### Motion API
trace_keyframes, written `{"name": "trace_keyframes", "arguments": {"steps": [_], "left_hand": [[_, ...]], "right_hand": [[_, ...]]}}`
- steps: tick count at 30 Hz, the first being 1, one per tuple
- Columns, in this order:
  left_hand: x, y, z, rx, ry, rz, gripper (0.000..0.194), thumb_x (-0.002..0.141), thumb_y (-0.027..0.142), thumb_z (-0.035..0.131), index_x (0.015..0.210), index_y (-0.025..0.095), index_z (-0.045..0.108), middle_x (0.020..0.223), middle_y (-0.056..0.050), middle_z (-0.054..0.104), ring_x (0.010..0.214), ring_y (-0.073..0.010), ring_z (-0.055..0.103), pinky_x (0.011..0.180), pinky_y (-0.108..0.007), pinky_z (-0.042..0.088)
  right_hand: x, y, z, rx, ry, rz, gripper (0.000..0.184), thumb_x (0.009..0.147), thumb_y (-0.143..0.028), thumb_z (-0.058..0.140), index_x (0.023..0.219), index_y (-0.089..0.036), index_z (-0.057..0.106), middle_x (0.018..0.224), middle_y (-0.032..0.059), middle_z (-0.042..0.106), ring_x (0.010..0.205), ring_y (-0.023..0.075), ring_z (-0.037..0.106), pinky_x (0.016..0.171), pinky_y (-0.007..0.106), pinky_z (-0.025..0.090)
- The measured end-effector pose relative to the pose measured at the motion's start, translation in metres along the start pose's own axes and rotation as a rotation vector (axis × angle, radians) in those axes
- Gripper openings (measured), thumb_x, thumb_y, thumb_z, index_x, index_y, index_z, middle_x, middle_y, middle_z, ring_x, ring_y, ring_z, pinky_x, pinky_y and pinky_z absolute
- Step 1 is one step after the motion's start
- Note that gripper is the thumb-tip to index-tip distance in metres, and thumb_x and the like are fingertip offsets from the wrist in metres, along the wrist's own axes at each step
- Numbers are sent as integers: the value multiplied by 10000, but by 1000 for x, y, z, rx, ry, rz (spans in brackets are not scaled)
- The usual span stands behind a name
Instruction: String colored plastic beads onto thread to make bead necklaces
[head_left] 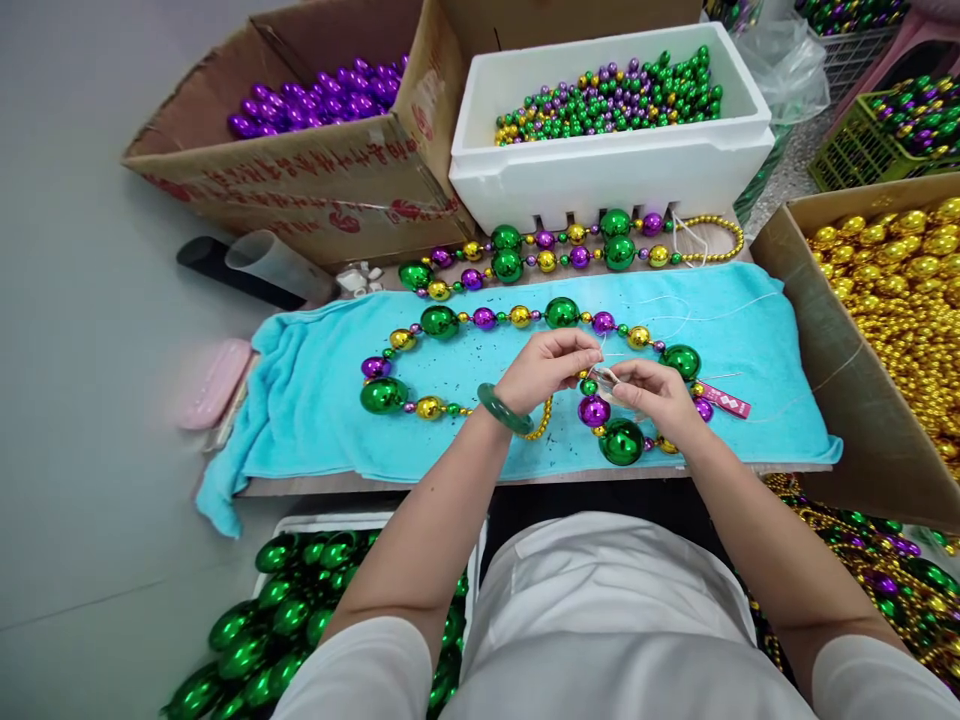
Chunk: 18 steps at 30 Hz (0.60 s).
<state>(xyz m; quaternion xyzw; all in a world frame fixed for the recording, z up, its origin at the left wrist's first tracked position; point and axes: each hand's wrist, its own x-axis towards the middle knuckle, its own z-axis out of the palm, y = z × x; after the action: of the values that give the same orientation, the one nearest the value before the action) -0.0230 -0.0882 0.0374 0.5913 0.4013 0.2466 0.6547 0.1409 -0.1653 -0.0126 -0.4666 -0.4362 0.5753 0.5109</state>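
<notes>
In the head view, the left hand [553, 362] and the right hand [651, 393] meet over a long strand of shiny round beads in green, purple and gold [562, 313]. This strand lies as a bent loop on a turquoise cloth towel [300, 400], probably because the soft cloth keeps the beads from rolling. The left thumb and finger are pinched together at a thin white cord [603, 344]; the right fingers grasp a small shiny thing [604, 378], but I cannot tell what it is. The hands are so near each other, it seems, because the cord is fine and needs both. A white foam box of small mixed beads [611, 178] and a brown cardboard box of purple beads [285, 190] stand behind the towel, and a cardboard box of gold beads [847, 380] stands at the right, perhaps for easy reach. Now the counting: on the strand under the hands I see five large green beads, five middle purple ones and five middle gold ones, though the hands may hide some. A second strand of the same colours [506, 238], behind the towel, shows five large green beads too. There is one green bangle [505, 409], on the left wrist.
</notes>
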Motion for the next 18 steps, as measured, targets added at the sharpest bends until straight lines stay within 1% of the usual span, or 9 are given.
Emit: {"name": "trace_keyframes", "arguments": {"steps": [6, 10, 18], "left_hand": [[1, -2, -1, -4, -13, 3, 194, 723, 355, 686, 731, 172, 622, 630, 24, 546, 479, -48, 437, 423, -187, 329], [2, -6, -1, -44, -19, 18, 198, 724, 353, 688, 734, 168, 617, 640, 27, 536, 488, -46, 435, 418, -182, 321], [3, -9, -3, -78, -42, 38, 208, 729, 345, 685, 751, 156, 602, 648, 33, 531, 483, -31, 416, 416, -158, 320]], "right_hand": [[1, 0, 0, 9, -14, -1, 253, 684, -380, 718, 842, -188, 671, 743, 17, 660, 660, 152, 594, 623, 289, 479], [3, 2, 0, 43, -12, -32, 238, 678, -364, 731, 831, -189, 684, 758, 17, 665, 681, 148, 597, 642, 285, 482], [8, 6, -1, 20, 22, -70, 218, 667, -384, 748, 773, -198, 700, 703, -1, 637, 618, 122, 552, 579, 257, 442]]}}
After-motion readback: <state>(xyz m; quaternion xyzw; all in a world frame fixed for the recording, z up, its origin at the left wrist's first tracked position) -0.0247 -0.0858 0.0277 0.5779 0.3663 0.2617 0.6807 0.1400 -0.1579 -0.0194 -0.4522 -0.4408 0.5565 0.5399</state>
